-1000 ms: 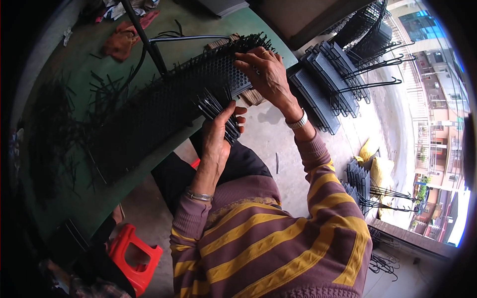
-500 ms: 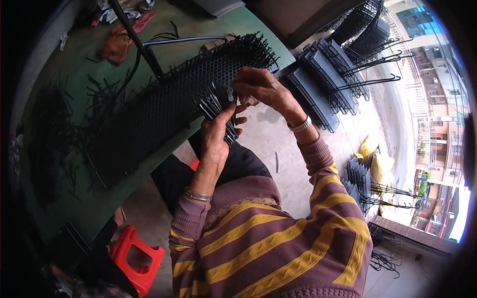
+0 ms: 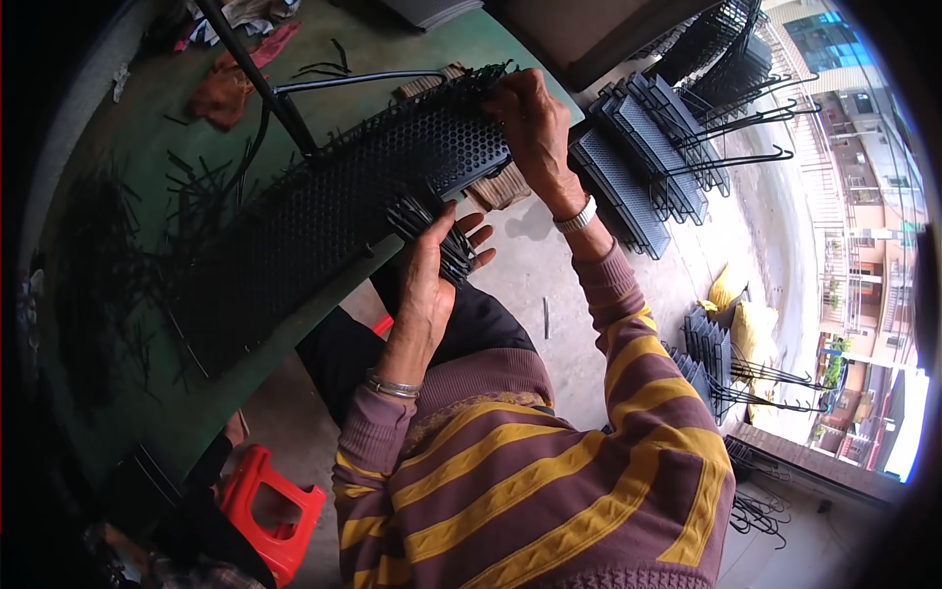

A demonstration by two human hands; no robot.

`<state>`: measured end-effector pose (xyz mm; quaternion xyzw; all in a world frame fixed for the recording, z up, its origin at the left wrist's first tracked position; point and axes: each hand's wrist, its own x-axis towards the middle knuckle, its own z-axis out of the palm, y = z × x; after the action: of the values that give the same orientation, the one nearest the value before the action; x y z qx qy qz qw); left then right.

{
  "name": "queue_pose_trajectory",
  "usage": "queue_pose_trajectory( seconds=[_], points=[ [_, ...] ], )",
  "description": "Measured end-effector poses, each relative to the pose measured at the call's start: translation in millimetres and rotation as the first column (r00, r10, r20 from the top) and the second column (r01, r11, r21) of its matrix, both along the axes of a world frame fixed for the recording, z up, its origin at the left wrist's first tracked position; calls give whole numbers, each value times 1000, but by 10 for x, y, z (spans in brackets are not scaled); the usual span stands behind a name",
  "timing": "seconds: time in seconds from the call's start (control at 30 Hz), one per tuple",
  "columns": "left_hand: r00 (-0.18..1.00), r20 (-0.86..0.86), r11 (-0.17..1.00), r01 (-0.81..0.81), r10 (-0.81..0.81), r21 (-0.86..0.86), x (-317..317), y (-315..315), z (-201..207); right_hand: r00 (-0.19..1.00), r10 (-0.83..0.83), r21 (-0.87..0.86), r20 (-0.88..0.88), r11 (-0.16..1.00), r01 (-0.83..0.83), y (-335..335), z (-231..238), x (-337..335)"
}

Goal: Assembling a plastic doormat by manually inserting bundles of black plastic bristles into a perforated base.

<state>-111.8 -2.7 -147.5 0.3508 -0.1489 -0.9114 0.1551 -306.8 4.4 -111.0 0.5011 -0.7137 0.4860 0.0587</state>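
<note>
My left hand holds a bundle of thin black strips just off the near edge of a long black perforated panel. Its thumb lies along the bundle, and some fingertips are spread on the far side. My right hand is at the panel's far right end, fingers bent and closed against the dark edge. Whatever it pinches is hidden by the fingers. More black strips stick up along the panel's far edge. The panel rests across a green table.
A black metal frame rises over the panel. Loose black strips lie heaped at left, near an orange-brown cloth. Stacked mesh racks with hooks stand at right on the floor. A red stool is lower left.
My right hand has moved from beside the left hand up and right to the panel's far end. My left hand stays in place with the bundle, its fingertips spread a little more.
</note>
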Motion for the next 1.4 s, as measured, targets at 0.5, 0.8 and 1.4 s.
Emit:
queue_pose_trajectory(
  seconds=[0.5,0.8,1.4],
  points=[
    [1000,17,1000,-6,6,3,21,-12,-4,977,71,165,-202,986,-38,-39,46,-176],
    [1000,20,1000,-6,6,15,22,-7,-64,973,221,159,-69,965,-208,-131,95,-241],
    [999,-43,999,-17,15,-37,12,77,20,961,-19,213,-277,974,80,-113,-44,-207]
  ],
)
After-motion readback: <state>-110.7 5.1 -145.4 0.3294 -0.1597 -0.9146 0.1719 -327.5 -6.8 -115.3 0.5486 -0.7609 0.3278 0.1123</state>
